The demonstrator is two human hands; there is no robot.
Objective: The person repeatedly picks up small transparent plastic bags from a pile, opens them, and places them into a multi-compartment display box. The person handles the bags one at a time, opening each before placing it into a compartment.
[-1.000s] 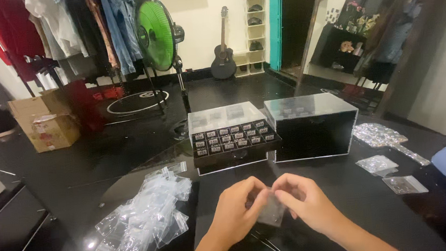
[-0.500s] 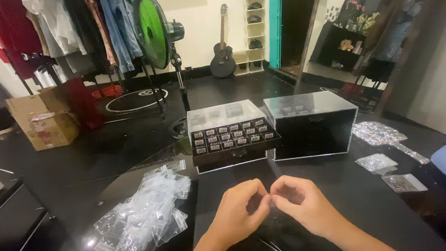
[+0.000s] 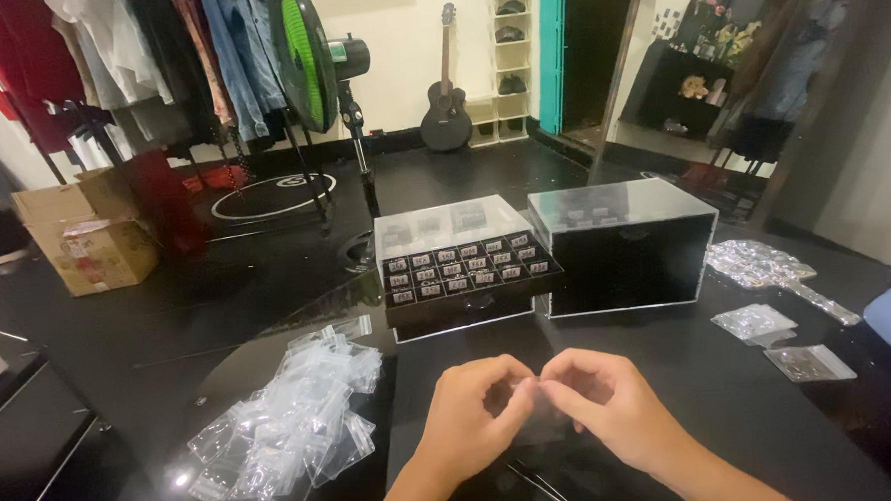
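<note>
My left hand (image 3: 470, 415) and right hand (image 3: 603, 409) meet low in the middle of the black table (image 3: 733, 408), fingertips pinched together on a small clear bag (image 3: 538, 422). Both hands are curled nearly closed, thumbs against forefingers, gripping the bag's top edge from either side; whether anything is inside it I cannot tell. I judge the bag to weigh next to nothing, thin, floppy and a bit slick, so it wants holding right at the mouth, one lip in each hand, with light pressure so it neither creases nor slides away. Grabbing the middle would only crumple it.

At eight o'clock from my hands lies a loose pile of empty bags (image 3: 288, 428) of the same sort, overlapping and shiny. At twelve o'clock, near but apart, stands a black box with a tray of small pieces (image 3: 466, 270) in rows, and just beside it, at one o'clock, a clear-topped case (image 3: 620, 243). Out at three o'clock a few filled packets (image 3: 769, 322) lie flat. Far off at eleven o'clock stands a green fan (image 3: 307, 56).
</note>
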